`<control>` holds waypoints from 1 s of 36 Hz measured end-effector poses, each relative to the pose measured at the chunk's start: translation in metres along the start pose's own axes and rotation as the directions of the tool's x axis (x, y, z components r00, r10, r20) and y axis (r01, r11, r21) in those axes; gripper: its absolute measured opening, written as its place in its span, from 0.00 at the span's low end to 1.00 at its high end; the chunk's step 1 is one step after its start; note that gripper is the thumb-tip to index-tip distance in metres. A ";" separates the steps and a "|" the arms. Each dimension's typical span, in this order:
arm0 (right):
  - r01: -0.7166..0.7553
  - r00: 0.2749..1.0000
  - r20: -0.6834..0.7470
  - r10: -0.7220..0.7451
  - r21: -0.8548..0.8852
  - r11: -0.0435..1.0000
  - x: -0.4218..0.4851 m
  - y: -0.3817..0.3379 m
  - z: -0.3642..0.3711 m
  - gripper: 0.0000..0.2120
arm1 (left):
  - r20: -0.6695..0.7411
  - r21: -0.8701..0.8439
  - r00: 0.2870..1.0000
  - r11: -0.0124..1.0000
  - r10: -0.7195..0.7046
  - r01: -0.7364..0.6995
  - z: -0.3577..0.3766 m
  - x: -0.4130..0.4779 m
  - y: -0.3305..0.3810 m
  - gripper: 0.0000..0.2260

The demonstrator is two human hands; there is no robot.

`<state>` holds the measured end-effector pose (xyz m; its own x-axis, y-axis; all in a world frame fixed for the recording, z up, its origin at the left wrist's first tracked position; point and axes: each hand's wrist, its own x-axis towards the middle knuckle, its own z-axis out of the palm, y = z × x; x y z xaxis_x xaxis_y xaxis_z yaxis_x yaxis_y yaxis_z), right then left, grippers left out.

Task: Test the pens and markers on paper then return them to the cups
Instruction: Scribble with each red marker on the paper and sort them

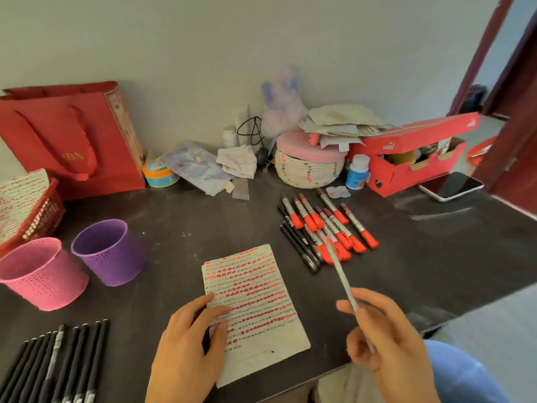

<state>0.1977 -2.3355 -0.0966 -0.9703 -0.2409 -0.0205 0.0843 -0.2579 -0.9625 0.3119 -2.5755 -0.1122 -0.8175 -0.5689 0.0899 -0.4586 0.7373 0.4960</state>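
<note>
This looks like a room in a home, not an office. A dark desk [189, 228] stands against a plain wall [203, 39]. Personal things crowd its back edge: a red gift bag [58, 141], a rope basket [308, 170] with a pink lid [302, 146], a red shoe box [406, 167] and a phone [452, 186]. A dark red door frame [476, 59] is at the right.

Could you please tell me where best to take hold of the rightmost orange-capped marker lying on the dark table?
Pinch the rightmost white-barrelled, orange-capped marker at mid-barrel, coming from above and from its right. It lies flat, slightly apart from the marker pile, whose nearest markers crowd its left side.
</note>
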 end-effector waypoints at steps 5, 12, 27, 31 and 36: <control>0.010 0.974 -0.226 -0.022 -0.051 0.999 -0.009 -0.005 -0.065 0.13 | 0.021 0.025 0.981 0.981 0.194 -0.195 0.006 0.017 0.053 0.13; -0.006 0.809 -0.588 0.003 -0.002 1.000 -0.025 -0.004 -0.142 0.11 | 0.167 -0.006 0.764 0.775 0.623 -0.632 0.067 0.039 0.163 0.16; -0.587 0.385 -0.731 0.563 0.277 0.760 -0.018 0.177 -0.265 0.08 | 0.427 -0.074 0.519 0.600 0.740 -0.796 0.177 0.068 0.290 0.25; -0.745 0.305 -0.647 0.699 0.295 0.598 -0.002 0.212 -0.279 0.10 | 0.379 -0.108 0.553 0.629 0.742 -0.770 0.185 0.065 0.286 0.25; -0.868 0.266 -0.638 0.722 0.168 0.468 0.025 0.231 -0.301 0.09 | 0.351 -0.132 0.568 0.640 0.745 -0.757 0.189 0.066 0.285 0.25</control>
<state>0.1250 -2.1195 -0.4010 -0.3421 0.3470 -0.8732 0.9193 -0.0687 -0.3875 0.0619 -2.3338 -0.1278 -0.9280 0.3536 0.1175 0.3716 0.8546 0.3628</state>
